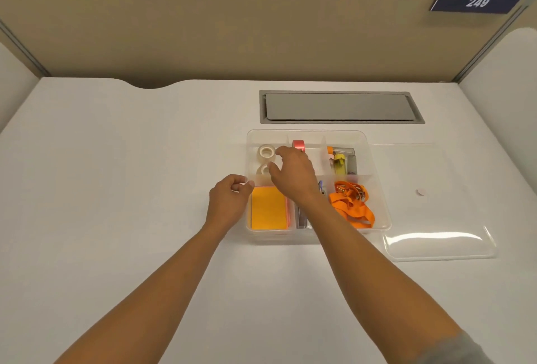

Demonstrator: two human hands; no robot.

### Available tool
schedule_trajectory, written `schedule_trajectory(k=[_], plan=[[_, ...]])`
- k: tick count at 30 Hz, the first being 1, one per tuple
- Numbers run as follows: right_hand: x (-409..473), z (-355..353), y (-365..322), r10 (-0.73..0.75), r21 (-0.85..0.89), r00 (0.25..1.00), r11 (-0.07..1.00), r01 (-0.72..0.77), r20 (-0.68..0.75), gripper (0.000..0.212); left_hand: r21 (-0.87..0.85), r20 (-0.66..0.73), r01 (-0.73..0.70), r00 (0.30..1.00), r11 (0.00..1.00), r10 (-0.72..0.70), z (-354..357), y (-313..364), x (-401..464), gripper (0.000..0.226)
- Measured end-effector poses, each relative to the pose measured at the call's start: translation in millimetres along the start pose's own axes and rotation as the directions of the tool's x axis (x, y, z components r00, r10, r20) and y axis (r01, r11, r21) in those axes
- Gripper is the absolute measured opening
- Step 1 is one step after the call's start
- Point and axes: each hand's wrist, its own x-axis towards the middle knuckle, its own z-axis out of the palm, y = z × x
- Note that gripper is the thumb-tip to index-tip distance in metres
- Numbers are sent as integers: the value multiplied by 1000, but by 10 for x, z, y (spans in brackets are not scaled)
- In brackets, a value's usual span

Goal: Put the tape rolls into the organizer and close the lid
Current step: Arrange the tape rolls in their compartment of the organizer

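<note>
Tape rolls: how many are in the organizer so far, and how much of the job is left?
Done: two white tape rolls lie in the far-left compartment of the organizer, and a pink roll stands in the next one. In hand: the right hand hovers open over them, holding nothing; the left hand rests at the organizer's left wall. Left: the clear lid lies on the desk to the right, not yet on.
</note>
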Motion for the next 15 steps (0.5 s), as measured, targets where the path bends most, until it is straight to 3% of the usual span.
schedule_trajectory(k=[7, 15], plan=[[293, 162, -167, 114, -191, 976, 978, -78, 185, 17, 5, 1, -38, 999, 999, 38, 41, -75, 32, 21], [499, 107, -183, 130, -259, 951, 964, -55, 280, 39, 42, 35, -66, 997, 997, 65, 60, -115, 48, 25]])
